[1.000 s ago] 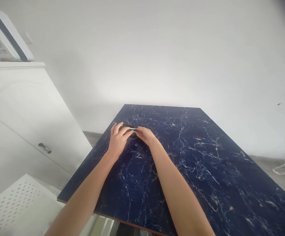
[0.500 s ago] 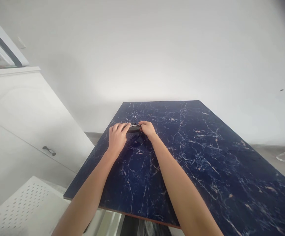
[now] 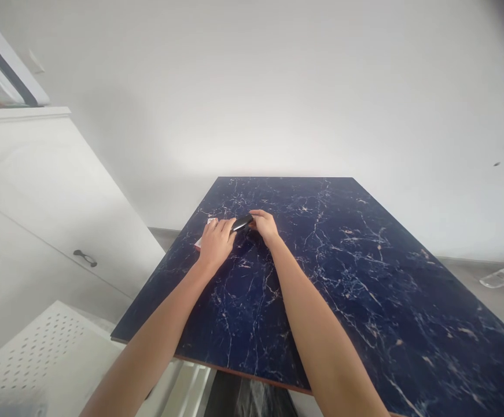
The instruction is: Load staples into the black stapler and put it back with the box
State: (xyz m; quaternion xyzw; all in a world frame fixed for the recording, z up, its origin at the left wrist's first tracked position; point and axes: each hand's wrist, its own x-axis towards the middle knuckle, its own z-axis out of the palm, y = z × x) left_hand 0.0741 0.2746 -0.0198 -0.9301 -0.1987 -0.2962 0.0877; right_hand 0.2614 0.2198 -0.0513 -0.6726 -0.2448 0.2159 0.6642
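Observation:
Both my hands are stretched out over a dark blue marbled table (image 3: 342, 278). My right hand (image 3: 265, 226) is closed on a small black device (image 3: 242, 222), which is tilted up off the tabletop. My left hand (image 3: 216, 242) lies on a small white paper (image 3: 208, 223) with its fingers flat, and the fingertips touch the black device. Only the paper's far and left edges show from under the hand.
A white cabinet (image 3: 39, 202) with a dark handle (image 3: 85, 258) stands at the left, a box on top of it. A white perforated surface (image 3: 30, 359) is at the lower left. A clear plastic bottle (image 3: 503, 277) lies on the floor at the right.
My right hand has tilted the black device up at its right end. My left hand has shifted, and the white paper now shows under it.

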